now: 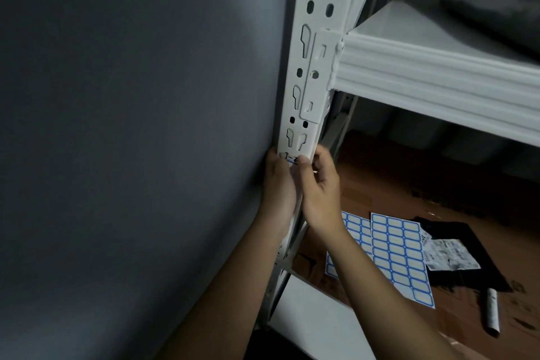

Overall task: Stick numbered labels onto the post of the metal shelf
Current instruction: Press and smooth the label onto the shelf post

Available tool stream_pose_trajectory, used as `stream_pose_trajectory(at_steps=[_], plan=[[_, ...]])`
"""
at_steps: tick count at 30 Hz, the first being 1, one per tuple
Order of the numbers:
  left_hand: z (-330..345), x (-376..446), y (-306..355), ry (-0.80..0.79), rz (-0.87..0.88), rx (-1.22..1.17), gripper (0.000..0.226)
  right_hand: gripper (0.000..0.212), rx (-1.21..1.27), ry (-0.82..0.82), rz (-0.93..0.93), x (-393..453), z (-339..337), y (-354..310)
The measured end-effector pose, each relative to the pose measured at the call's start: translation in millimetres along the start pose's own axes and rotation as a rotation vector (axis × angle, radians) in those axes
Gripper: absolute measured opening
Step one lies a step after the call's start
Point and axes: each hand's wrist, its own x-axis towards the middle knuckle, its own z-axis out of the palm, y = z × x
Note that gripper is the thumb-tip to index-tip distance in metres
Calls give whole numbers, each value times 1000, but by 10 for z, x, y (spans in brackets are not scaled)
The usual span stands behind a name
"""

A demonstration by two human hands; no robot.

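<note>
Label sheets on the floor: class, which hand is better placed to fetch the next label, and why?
Right. The right hand is on the same side of the post as the label sheets, directly above them; the left hand is against the wall side.
</note>
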Motion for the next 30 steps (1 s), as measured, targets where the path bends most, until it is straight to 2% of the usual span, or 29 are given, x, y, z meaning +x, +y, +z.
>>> stream_pose_trajectory(at_steps=[7, 16, 23, 30], plan=[[-117, 1, -53, -139, -79, -220, 38, 18, 3, -16, -7, -7, -21, -8], [-64, -1, 2, -51, -71, -65, 40, 18, 5, 19, -18, -11, 13, 18], [-63, 3, 26, -21, 23, 54, 45, 17, 14, 42, -8, -23, 42, 24], [-26, 10, -34, 10, 87, 159, 36, 15, 10, 70, -15, -20, 76, 42]])
